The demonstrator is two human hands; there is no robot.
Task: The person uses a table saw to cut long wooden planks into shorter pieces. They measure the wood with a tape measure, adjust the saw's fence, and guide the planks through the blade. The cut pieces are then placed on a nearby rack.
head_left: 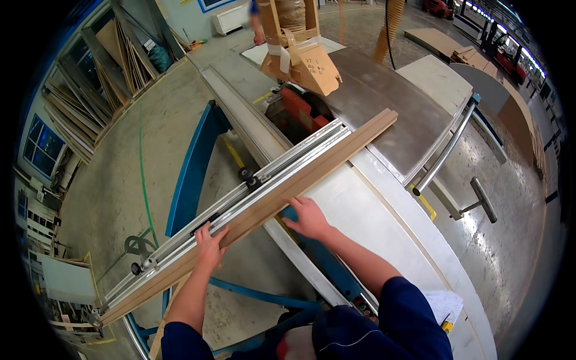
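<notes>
Timber (258, 216), long and narrow, runs beneath your left hand (210, 247) and past the fingertips of your right hand (308, 219), lying along the aluminium fence (303, 162) just beyond your grip. Your left fingers drape across it, though you cannot tell from here whether they pinch it; your right hand is spread, fingertips at the near edge, thumb apart from the fingers. Lines along its length suggest several strips laid together, so treat them as able to slide on one another. Expect a stiff, fairly weighty piece, dry rather than slippery, hardly fragile. It reaches far past both hands, so the ends would likely swing; hold it wide apart, thumbs on the near edge, fingers over the top.
</notes>
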